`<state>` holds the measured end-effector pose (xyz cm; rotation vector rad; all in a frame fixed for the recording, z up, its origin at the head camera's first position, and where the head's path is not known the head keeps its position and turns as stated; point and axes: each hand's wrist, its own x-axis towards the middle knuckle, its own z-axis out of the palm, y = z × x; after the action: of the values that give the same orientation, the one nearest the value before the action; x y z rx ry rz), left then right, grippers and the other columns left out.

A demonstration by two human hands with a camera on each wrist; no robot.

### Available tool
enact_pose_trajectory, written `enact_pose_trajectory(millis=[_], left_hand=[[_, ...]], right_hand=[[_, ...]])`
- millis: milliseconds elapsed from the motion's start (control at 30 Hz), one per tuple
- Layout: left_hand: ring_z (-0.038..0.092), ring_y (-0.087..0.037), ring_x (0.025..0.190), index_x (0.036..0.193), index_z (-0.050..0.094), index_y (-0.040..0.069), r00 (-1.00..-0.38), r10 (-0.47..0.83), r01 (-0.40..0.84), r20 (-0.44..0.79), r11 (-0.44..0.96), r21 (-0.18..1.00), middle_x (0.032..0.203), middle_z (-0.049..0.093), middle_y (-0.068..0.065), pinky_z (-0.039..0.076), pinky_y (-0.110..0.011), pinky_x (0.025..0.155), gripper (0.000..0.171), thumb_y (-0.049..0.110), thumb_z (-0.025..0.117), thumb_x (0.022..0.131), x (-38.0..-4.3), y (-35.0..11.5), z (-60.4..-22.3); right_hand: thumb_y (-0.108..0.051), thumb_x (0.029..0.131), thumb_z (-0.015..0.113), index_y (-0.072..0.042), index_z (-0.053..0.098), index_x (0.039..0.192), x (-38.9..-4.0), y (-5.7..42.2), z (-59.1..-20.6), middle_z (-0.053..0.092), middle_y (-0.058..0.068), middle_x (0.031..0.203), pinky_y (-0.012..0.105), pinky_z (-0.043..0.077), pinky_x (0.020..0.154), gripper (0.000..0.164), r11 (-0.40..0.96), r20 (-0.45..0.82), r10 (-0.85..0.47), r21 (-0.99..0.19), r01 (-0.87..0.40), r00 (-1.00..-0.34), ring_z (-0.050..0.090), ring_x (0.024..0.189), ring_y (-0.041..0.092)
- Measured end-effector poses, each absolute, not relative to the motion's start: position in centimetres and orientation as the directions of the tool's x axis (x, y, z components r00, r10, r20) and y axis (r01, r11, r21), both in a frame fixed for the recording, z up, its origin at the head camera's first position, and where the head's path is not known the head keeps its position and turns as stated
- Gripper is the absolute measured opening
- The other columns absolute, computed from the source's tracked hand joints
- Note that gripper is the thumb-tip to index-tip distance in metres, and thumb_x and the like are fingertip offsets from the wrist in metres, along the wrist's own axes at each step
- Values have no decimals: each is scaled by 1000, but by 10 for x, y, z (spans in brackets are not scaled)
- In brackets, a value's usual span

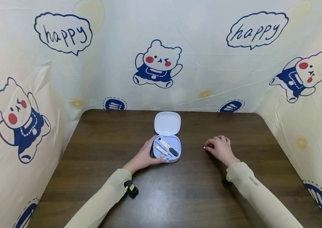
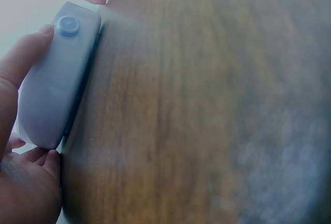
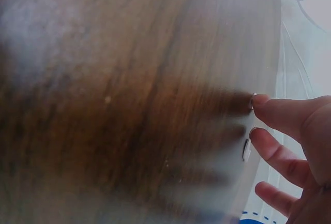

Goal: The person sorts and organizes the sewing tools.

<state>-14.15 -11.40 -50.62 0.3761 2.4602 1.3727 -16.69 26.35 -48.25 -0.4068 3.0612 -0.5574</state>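
Observation:
My left hand (image 1: 146, 155) grips a small pale-blue hinged case (image 1: 179, 146) from its left side. In the left wrist view, the thumb lies beside the round clasp on the case's (image 2: 54, 84) front, and the other fingers are at its side. Its white lid (image 1: 167, 123) stands up at the back. Inside lie a slim white tool with a black end (image 1: 167, 146) and a small white-and-yellow piece (image 1: 161, 150). Over to the right, my right hand (image 1: 220, 148) is low over the table, thumb and index apart. A small whitish piece (image 3: 246, 150) lies right by its index fingertip.
The brown wooden table (image 1: 104, 136) spreads around both hands. A white printed cloth (image 1: 200, 72) with bears and lettering hangs at the back and both sides. A dark wrist camera (image 1: 132, 191) sits on the left sleeve.

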Motion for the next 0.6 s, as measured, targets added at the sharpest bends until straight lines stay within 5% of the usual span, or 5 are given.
enact_pose_trajectory(millis=[600], left_hand=[[27, -31, 155, 168, 12, 21, -921, 370, 85, -125, 504, 860, 170, 22, -14, 27, -57, 123, 120, 50, 89, 80, -142, -114, -507]], right_hand=[[-15, 93, 80, -13, 74, 91, -168, 266, -487, 71, 6, 97, 73, 21, 112, 6, 906, 100, -279, -303, -296, -955, 52, 117, 42]])
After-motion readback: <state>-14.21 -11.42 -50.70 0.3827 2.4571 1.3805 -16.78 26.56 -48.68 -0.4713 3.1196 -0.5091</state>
